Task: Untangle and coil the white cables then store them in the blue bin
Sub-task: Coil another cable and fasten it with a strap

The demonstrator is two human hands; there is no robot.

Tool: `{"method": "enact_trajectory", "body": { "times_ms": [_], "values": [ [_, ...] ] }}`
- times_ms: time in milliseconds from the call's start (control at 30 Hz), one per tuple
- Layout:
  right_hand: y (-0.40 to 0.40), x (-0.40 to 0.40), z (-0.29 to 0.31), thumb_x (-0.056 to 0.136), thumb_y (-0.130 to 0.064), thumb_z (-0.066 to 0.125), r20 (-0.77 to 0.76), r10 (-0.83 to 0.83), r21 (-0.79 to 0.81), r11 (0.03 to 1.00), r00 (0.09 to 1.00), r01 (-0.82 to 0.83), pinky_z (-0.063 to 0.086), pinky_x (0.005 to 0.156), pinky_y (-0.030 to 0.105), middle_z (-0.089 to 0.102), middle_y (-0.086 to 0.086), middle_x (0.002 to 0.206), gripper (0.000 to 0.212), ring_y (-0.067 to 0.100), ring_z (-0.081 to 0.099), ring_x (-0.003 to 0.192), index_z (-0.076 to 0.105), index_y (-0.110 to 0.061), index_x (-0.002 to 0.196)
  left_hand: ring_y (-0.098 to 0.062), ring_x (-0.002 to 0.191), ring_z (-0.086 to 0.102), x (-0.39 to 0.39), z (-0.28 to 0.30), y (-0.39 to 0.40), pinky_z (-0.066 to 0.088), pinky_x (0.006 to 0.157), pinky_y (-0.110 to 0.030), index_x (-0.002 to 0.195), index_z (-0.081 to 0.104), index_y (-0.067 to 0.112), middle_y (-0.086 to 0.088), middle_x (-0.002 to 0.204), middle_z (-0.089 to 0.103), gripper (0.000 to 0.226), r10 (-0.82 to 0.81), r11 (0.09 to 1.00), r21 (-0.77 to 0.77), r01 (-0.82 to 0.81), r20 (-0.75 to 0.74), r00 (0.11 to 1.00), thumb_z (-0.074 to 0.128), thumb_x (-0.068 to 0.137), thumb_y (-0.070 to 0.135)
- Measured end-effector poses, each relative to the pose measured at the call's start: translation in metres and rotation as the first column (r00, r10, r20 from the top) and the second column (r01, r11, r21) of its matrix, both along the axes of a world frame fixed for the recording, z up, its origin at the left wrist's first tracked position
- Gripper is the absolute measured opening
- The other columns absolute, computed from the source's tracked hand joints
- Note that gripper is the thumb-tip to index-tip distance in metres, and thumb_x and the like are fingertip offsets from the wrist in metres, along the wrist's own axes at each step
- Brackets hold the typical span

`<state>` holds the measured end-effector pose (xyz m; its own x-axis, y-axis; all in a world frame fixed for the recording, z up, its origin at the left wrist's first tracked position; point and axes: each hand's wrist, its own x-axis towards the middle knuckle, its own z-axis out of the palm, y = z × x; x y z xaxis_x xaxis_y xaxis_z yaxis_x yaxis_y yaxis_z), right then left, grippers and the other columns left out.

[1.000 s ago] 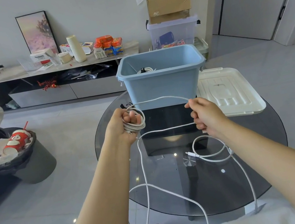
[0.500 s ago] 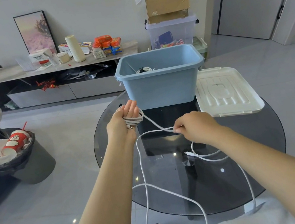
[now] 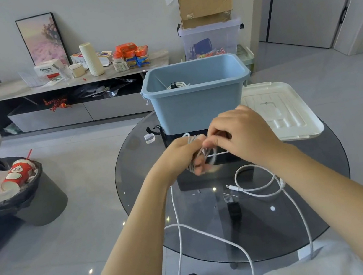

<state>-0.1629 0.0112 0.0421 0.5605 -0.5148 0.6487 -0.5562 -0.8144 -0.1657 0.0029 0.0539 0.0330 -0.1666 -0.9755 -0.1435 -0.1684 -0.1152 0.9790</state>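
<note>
The right hand [image 3: 245, 136] has swung in from the side to meet the left hand [image 3: 179, 157] before the pale blue plastic bin [image 3: 197, 106], pinching the thin white cable [image 3: 259, 186] onto the left grip's coil; slack trailing off the round glass surface [image 3: 325, 197] could snag, loosening it.

Bin [image 3: 197, 108] sits at 12 o'clock on the round table [image 3: 327, 185], a coiled cable [image 3: 177, 85] inside it. Lid [image 3: 279, 111] lies at 2 o'clock, just beside the bin. Both hands meet before the bin — left hand [image 3: 179, 157] touching right hand [image 3: 242, 136]. Loose cable [image 3: 258, 187] lies on the table at 4 o'clock, trailing toward 6 o'clock.
</note>
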Motion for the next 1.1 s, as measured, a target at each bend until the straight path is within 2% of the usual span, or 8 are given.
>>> {"method": "enact_trajectory", "body": {
  "times_ms": [233,333,433,600,700,867,1000,1100],
  "values": [
    [-0.003,-0.003,-0.01,0.093,-0.026,0.055,0.255,0.067,0.505,0.842,0.965,-0.192,0.038,0.087,0.007,0.063,-0.006,0.105,0.021,-0.002,0.055,0.099,0.069,-0.028,0.109,-0.01,0.031,0.019,0.004,0.011,0.002,0.042,0.05,-0.027,0.068,0.049,0.006,0.005,0.041,0.023,0.033,-0.153,0.949,0.198,0.247,-0.398,0.905,0.027,0.086,0.023],
    [0.002,0.002,-0.015,0.098,-0.041,0.037,0.371,0.083,0.765,0.538,0.925,-0.355,0.035,0.11,0.029,0.064,-0.013,0.115,0.033,0.003,0.053,0.118,0.061,-0.034,0.12,-0.008,0.028,0.022,0.006,0.01,0.003,0.043,0.049,-0.026,0.063,0.049,0.01,0.007,0.038,0.025,0.017,-0.165,0.947,0.171,0.271,-0.465,0.87,0.04,0.075,0.018],
    [0.003,0.001,-0.013,0.091,-0.061,0.03,0.473,0.047,0.825,0.327,0.88,-0.461,0.037,0.106,0.035,0.069,-0.007,0.11,0.05,0.012,0.059,0.115,0.063,-0.034,0.117,-0.008,0.028,0.024,0.006,0.009,0.003,0.045,0.05,-0.025,0.064,0.046,0.01,0.008,0.037,0.024,0.011,-0.154,0.955,0.162,0.248,-0.443,0.883,0.041,0.073,0.014],
    [0.013,0.004,-0.005,0.095,-0.048,0.029,0.353,0.054,0.847,0.406,0.934,-0.344,0.043,0.089,0.013,0.066,-0.008,0.103,0.045,-0.001,0.06,0.093,0.059,-0.02,0.112,-0.01,0.032,0.028,0.005,0.008,0.001,0.05,0.057,-0.027,0.069,0.045,0.009,0.007,0.038,0.026,0.022,-0.098,0.973,0.159,0.169,-0.38,0.92,0.032,0.086,0.012],
    [0.012,0.008,-0.006,0.1,-0.039,0.029,0.246,-0.051,0.8,0.574,0.968,-0.173,0.043,0.075,0.024,0.062,-0.005,0.081,0.035,0.004,0.058,0.075,0.054,-0.016,0.097,-0.014,0.042,0.041,0.001,0.008,0.0,0.054,0.066,-0.031,0.073,0.05,0.005,0.001,0.046,0.036,0.026,-0.007,0.992,0.114,0.049,-0.346,0.938,0.037,0.095,0.009],
    [0.007,0.016,-0.014,0.101,-0.034,0.029,0.157,-0.2,0.635,0.77,0.967,0.056,0.034,0.055,0.017,0.052,-0.005,0.068,0.026,0.006,0.048,0.063,0.044,-0.016,0.092,-0.017,0.073,0.059,-0.008,0.001,0.001,0.051,0.078,-0.036,0.087,0.06,0.013,0.004,0.07,0.06,0.02,0.196,0.961,-0.225,-0.163,0.135,0.971,0.047,0.099,0.022],
    [0.005,0.025,-0.016,0.102,-0.032,0.03,0.224,-0.27,0.629,0.774,0.936,0.073,0.024,0.056,0.029,0.048,-0.007,0.067,0.026,0.007,0.046,0.063,0.044,-0.012,0.092,-0.01,0.07,0.056,-0.017,0.005,0.005,0.054,0.075,-0.03,0.093,0.063,0.014,0.002,0.072,0.054,0.021,0.243,0.954,-0.145,-0.262,-0.138,0.96,0.045,0.1,0.019],
    [0.005,0.028,-0.016,0.102,-0.033,0.031,0.243,-0.29,0.651,0.756,0.926,0.067,0.027,0.054,0.026,0.048,-0.007,0.067,0.027,0.007,0.046,0.063,0.044,-0.012,0.092,-0.007,0.064,0.057,-0.018,0.004,0.006,0.051,0.074,-0.031,0.085,0.056,0.017,0.003,0.074,0.052,0.022,0.207,0.965,-0.176,-0.193,0.064,0.976,0.041,0.101,0.022]
  ]
}}
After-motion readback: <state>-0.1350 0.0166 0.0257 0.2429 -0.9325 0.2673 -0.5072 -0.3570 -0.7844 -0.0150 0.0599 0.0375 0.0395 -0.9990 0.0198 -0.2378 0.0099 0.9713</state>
